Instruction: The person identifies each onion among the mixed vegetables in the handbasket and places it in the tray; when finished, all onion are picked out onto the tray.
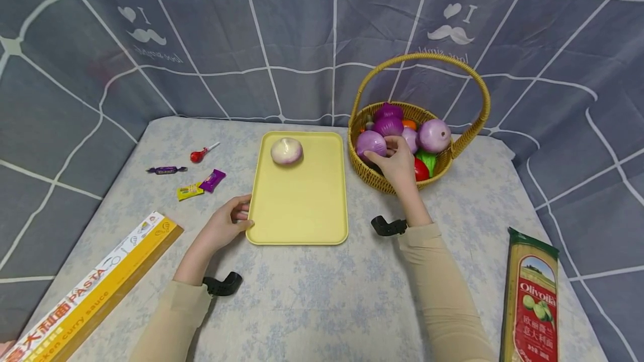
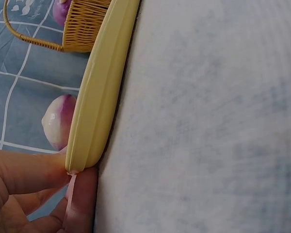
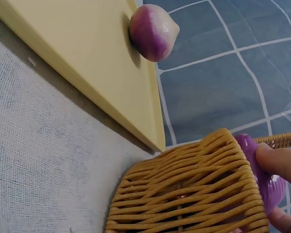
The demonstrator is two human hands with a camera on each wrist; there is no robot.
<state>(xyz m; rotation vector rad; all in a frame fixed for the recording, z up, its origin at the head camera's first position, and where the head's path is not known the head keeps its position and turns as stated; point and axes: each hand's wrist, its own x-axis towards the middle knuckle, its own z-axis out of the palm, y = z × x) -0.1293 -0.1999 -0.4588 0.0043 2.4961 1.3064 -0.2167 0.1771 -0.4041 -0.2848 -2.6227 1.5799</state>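
Purple and glossy, the near-left onion (image 1: 369,144) sits by the left rim of the woven basket (image 1: 373,182), with the right hand's grip (image 1: 399,163) pinching it between thumb and fingers. That smooth, rounded skin looks the likeliest source of trouble: if the pinch lies off the onion's middle, or the fingers press unevenly, it could slip out and drop back into the pile, or over the rim onto the bench (image 1: 322,300). Crowding is a second cause, since dark purple onions (image 1: 389,125) lie close behind it and a red vegetable (image 1: 421,170) sits just beside the hand; a quick tug could disturb them, and one might roll. The tall handle (image 1: 427,56) arches over the contents, so a lift straight up or away from the body might knock it and tip the whole basket, which looks light and which no hand steadies. Over at the other side, the left hand's grip (image 1: 227,219) has the yellow tray (image 1: 297,205) pinched at its left edge, thumb on the rim and fingers under or beside it; I cannot tell whether that edge is raised. Any tilt or jerk there could set the white-and-purple bulb (image 1: 287,151) rolling, because it is round, sits free near the far left corner, and has only a shallow rim to stop it.
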